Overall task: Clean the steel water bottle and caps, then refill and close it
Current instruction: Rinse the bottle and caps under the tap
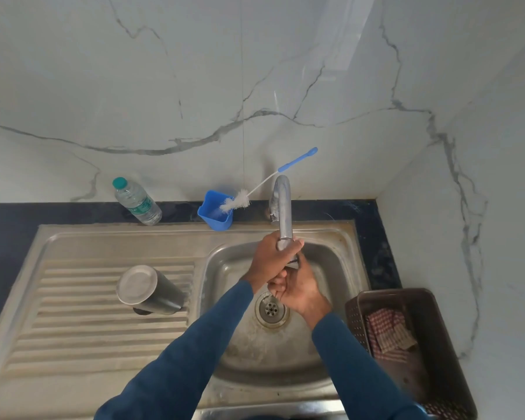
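Step in hand: judging by the scene, cap rinsing at the tap (282, 204); no running water could be made out.
Left hand (270, 256): closed round the spout's end, thumb and fingers wrapped on the metal.
Right hand (300, 291): just below the spout over the sink (331, 268), fingers curled round a small dark piece, probably a cap (294, 262), mostly hidden.
Steel bottle (152, 291): mouth down and tilted on the ribbed drainboard (73, 328), base toward the camera, well apart from both hands.
Next move calls for: probably finishing the cap under the spout, then setting it aside before righting the bottle for refilling.
Nearby: a bottle brush (237, 203) resting in a blue cup (215, 218), and a plastic bottle (138, 201) on the dark desk (9, 213).
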Demonstrator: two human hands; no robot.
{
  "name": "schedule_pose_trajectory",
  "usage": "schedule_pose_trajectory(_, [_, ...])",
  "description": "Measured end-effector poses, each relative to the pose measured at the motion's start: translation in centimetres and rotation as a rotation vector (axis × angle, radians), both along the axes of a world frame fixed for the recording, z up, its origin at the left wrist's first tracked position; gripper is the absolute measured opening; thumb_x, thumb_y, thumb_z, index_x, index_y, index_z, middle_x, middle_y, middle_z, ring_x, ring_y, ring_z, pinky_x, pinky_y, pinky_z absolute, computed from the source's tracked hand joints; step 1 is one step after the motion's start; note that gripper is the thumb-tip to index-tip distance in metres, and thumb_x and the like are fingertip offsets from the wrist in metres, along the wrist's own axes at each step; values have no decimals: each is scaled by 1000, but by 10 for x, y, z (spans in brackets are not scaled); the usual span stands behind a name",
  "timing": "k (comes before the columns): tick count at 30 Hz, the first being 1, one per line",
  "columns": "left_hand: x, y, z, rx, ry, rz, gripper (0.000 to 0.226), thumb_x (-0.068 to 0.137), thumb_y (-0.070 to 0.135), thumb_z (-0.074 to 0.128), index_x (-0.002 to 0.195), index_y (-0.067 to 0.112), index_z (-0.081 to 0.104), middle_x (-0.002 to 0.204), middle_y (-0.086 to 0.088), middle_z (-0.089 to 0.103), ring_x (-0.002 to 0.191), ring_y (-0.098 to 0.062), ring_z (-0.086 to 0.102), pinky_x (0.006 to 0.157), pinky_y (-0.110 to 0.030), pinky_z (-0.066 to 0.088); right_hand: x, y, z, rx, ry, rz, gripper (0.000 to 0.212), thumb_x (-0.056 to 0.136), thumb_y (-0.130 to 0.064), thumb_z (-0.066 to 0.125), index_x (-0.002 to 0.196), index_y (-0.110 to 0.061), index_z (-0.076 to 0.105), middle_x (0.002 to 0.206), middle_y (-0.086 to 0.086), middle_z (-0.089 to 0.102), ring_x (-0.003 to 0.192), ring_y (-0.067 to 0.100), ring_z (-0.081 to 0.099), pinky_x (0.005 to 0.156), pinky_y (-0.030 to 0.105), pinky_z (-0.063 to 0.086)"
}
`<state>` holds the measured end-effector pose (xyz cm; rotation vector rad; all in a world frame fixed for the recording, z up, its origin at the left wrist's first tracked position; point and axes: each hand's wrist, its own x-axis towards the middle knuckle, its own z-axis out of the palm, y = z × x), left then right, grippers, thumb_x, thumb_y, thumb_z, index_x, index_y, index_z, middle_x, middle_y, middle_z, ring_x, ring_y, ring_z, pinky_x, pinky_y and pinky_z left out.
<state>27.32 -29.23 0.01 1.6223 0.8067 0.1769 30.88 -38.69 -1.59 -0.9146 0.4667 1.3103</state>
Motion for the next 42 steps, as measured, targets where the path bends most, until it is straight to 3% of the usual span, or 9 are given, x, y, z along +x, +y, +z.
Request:
schedule_pose_trajectory(3, [-1,7,5,225,2,-47,26,103,28,68,80,22,59,68,14,59,58,3,59,60,-21,48,-1,-1,-4,127,20,-29,74,94,-67,63,125,-1,73,116,15,66,90,20,63,74,28,55])
schedule_pose_trajectory(6, [-4,11,0,302,-6,-24,8,103,21,65,99,24,59,85,11,60,81,-7,63,77,-27,55,-2,0,-3,201,0,-85,67,104,-50,60,147,1,55,150,22,56,133,31,57,115,39,46])
schedule_pose_trajectory(9, [-5,10,-9,370,-32,-31,10,106,16,56,104,26,58,97,4,62,94,-18,63,85,-41,57,-3,4,-2,229,-40,-172,52,108,-29,58,150,0,52,151,22,55,140,34,54,114,44,46])
schedule_pose_trajectory(12, [-7,10,-14,438,-113,-20,18,108,8,48,107,14,65,98,1,64,91,-15,60,83,-37,53,-1,8,2,204,-95,-186,42,106,-21,58,143,-1,60,136,20,65,129,31,62,112,43,47])
schedule_pose_trajectory(18, [-23,17,-14,528,-241,-55,27,106,4,52,127,11,68,111,4,68,101,-9,63,89,-20,48,3,10,5,153,-137,-152,66,104,-53,59,141,2,62,120,19,70,100,24,73,78,32,64])
schedule_pose_trajectory(22, [-46,23,-24,458,-214,-55,28,104,17,63,131,24,70,117,14,72,108,-5,68,93,-19,52,9,7,4,104,-131,-169,51,100,-33,71,135,3,64,127,24,69,109,30,73,86,34,64])
schedule_pose_trajectory(26, [-65,29,-31,358,-149,28,21,103,10,63,117,19,76,106,10,77,96,-1,72,82,-15,56,15,4,13,-181,-570,107,61,79,-11,90,133,-5,62,127,17,72,110,29,73,94,37,62])
schedule_pose_trajectory(31, [-61,32,-34,276,-67,23,20,103,9,62,116,19,74,106,4,77,97,-9,72,78,-8,52,11,5,30,-534,-1193,290,58,70,-19,95,119,-29,64,104,-15,67,102,12,66,78,14,49])
schedule_pose_trajectory(42, [-51,35,-36,187,-45,98,21,103,10,58,109,22,74,106,7,76,96,-12,72,84,-35,62,14,7,25,-534,-1349,324,61,72,-27,94,123,-23,62,107,-6,73,98,14,71,78,22,58])
